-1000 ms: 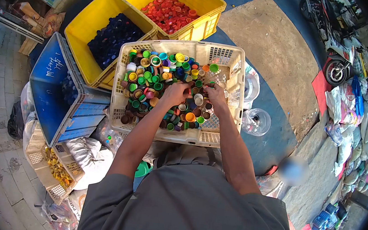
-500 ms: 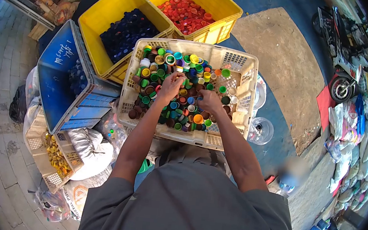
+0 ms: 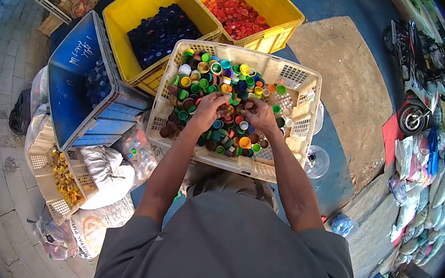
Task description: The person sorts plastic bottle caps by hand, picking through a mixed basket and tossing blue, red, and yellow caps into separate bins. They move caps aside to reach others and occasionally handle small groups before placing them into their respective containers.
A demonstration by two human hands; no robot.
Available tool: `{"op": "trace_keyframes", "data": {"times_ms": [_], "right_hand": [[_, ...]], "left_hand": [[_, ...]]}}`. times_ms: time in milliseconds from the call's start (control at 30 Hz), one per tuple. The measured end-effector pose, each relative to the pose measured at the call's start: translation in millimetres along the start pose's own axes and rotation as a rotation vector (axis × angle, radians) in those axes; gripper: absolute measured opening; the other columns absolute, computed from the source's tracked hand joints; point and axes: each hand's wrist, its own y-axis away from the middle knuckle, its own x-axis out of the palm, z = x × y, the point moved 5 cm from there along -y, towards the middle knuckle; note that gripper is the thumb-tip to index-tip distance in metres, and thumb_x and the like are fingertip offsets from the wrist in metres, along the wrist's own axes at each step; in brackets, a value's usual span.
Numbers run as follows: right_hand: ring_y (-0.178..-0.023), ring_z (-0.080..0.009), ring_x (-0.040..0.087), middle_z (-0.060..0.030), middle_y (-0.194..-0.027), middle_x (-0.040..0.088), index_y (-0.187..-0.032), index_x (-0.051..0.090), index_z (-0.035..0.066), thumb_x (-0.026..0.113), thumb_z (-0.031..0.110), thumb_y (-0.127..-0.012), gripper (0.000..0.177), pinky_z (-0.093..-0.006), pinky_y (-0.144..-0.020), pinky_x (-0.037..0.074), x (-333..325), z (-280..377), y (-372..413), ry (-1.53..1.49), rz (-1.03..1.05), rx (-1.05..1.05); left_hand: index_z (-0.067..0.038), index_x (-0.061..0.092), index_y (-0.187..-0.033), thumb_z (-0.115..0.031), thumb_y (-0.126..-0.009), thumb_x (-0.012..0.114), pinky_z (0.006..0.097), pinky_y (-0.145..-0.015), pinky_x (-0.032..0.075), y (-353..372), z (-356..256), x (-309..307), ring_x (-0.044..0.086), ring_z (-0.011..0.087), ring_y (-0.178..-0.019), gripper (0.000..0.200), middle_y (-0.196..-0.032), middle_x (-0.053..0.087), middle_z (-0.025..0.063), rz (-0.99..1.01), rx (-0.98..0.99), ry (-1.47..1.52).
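Note:
A cream plastic crate [image 3: 214, 161] with lattice sides holds many loose bottle caps [image 3: 228, 134] in green, brown, yellow, orange, white and blue. Over the middle of the pile, my left hand [image 3: 210, 111] has its fingers bent together; whatever sits at the fingertips is too small to name. Just to its right, my right hand [image 3: 262, 117] pinches a dark brown bottle cap [image 3: 249, 106] between thumb and fingers. Both hands are close together, palms facing inward, low over the caps.
Behind the crate stand a yellow bin [image 3: 125, 7] of dark blue caps and another yellow bin [image 3: 282, 19] of red caps. A blue bin [image 3: 67, 83] with blue caps is at left, above a crate [image 3: 38, 162] of yellow caps. A clear round tub [image 3: 317, 162] sits at right.
The view has shifted, so the crate and bins appear slightly right and higher. My hands have drawn closer to each other, and the right one has turned inward with a brown cap at its fingers.

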Motion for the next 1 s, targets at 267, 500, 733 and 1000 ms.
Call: {"op": "trace_keyframes", "data": {"times_ms": [267,500,733,1000], "right_hand": [[-0.076,-0.0180,0.068,-0.0151,-0.081,0.070,-0.112,0.065,0.004,0.075,0.028,-0.079,0.042,-0.0347,-0.069,0.052,-12,41,-11,-0.317,0.046,0.057],[-0.076,-0.0352,0.068,-0.0207,-0.079,0.069,-0.100,0.067,0.003,0.069,0.023,-0.081,0.027,-0.0419,-0.068,0.053,-17,5,-6,0.053,-0.317,-0.010],[-0.085,-0.0366,0.067,-0.0204,-0.089,0.068,-0.098,0.065,0.005,0.070,0.027,-0.076,0.031,-0.0454,-0.072,0.054,22,0,6,0.461,0.143,0.050],[-0.085,-0.0374,0.066,-0.0190,-0.092,0.066,-0.095,0.063,0.005,0.067,0.026,-0.077,0.028,-0.0472,-0.071,0.054,46,-9,-2,0.525,0.227,0.069]], "left_hand": [[-0.006,0.062,-0.101,-0.024,-0.091,0.065,0.0281,-0.069,0.054,1,-11,26,0.062,0.0130,-0.078,0.021,-0.091,0.062,0.0026,0.146,-0.084,0.033],[-0.004,0.061,-0.096,-0.021,-0.091,0.063,0.0308,-0.074,0.055,-6,-2,5,0.060,0.0166,-0.086,0.017,-0.092,0.060,0.0064,-0.013,-0.040,0.192],[-0.003,0.058,-0.093,-0.012,-0.087,0.063,0.0346,-0.080,0.055,-2,6,-11,0.059,0.0200,-0.089,0.012,-0.094,0.059,0.0091,-0.016,-0.030,0.287],[-0.006,0.060,-0.092,-0.020,-0.090,0.062,0.0372,-0.076,0.054,12,6,-11,0.060,0.0172,-0.079,0.015,-0.086,0.059,0.0035,-0.020,-0.083,0.308]]}}
